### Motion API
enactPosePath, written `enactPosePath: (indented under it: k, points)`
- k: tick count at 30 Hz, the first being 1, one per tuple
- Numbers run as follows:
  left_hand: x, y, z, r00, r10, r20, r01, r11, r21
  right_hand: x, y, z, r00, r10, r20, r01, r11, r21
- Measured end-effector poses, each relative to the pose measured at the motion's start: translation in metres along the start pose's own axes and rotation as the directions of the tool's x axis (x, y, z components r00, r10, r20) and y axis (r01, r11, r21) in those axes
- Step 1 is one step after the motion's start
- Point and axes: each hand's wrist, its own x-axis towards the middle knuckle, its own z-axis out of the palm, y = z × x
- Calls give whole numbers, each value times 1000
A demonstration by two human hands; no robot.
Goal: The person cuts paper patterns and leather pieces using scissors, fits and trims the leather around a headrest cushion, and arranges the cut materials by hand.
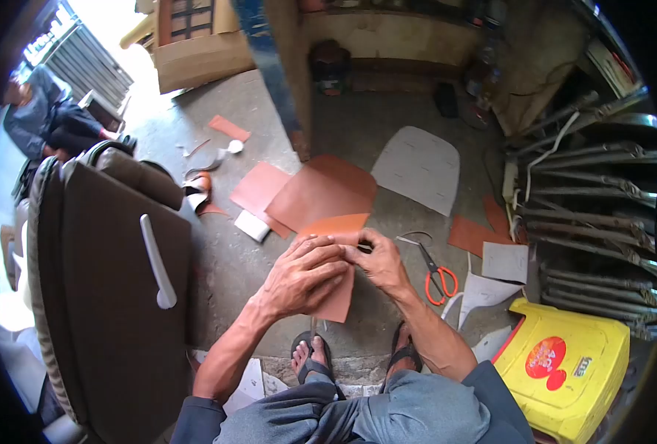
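Between my two hands is a piece of orange-brown leatherette (336, 302), bent over so a brighter orange part shows above my fingers. My left hand (306, 274) is closed on it, fingers laid across the front. My right hand (378, 259) pinches its right edge, thumb and forefinger together; whether something small is also in that pinch is hidden. Just beyond lies a larger brown leatherette panel (324, 189), overlapping a paler pink-brown piece (258, 185). Scissors with orange handles (439, 281) lie on the floor to the right of my right hand.
A grey-white rounded panel (418, 169) lies ahead on the concrete. Offcuts (476, 237) and a yellow plastic stool (565, 370) are at right, near stacked metal frames (594, 200). A dark padded seat part (121, 296) stands at left. Another person (51, 111) sits at far left.
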Motion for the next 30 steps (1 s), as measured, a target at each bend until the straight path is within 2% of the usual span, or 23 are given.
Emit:
enactPosePath:
  k: [1,3,5,7,9,10,11,13,14,15,16,18,20,23,24,25,27,29,30]
  points:
    - [0,-5,7,1000,-1,27,1,1000,-12,-1,6,-2,998,-62,-25,59,992,-109]
    - [1,-5,14,996,-17,82,18,1000,-10,2,21,-4,998,-60,-8,58,990,-126]
    - [0,-1,16,993,-66,101,65,998,17,-4,12,1,999,-35,-31,32,995,-95]
    - [-4,3,21,993,-80,84,78,997,29,-7,17,4,997,-72,1,72,997,38]
    - [-9,10,25,982,-187,6,185,973,136,-10,30,7,997,-74,26,72,994,87]
    - [-12,12,30,962,-263,-69,271,952,143,-13,40,9,1000,6,27,-12,975,220]
    - [-15,11,35,961,-269,-62,276,950,144,-17,52,11,995,91,42,-100,932,349]
    - [-21,9,42,814,-483,-322,551,818,168,-23,65,12,987,128,102,-159,899,407]
    - [-21,11,44,737,-560,-378,647,746,157,-29,56,12,980,134,148,-186,882,433]
    - [-22,12,48,731,-571,-374,658,735,165,-37,47,13,970,140,201,-219,862,458]
    - [-23,12,51,708,-586,-395,685,705,182,-42,32,9,977,73,199,-133,942,309]
    - [-24,21,53,672,-622,-403,736,623,265,-44,22,8,974,78,212,-140,946,294]
    - [-21,28,52,637,-677,-369,767,606,214,-44,18,9,975,88,204,-143,952,271]
    - [-16,24,54,613,-692,-381,783,598,174,-47,15,7,985,102,140,-143,932,333]
    - [-16,23,55,599,-702,-385,792,590,157,-49,14,11,992,82,93,-105,956,272]
    - [-17,23,55,596,-703,-389,794,587,155,-49,16,16,992,81,97,-104,957,270]
    - [-18,21,56,616,-708,-346,782,603,158,-46,22,25,998,53,-13,-51,989,141]
    - [-19,22,47,628,-709,-320,774,612,162,-46,10,21,999,47,-21,-43,989,141]
    - [-21,23,38,671,-705,-227,741,651,168,-45,8,19,999,54,-8,-52,989,138]
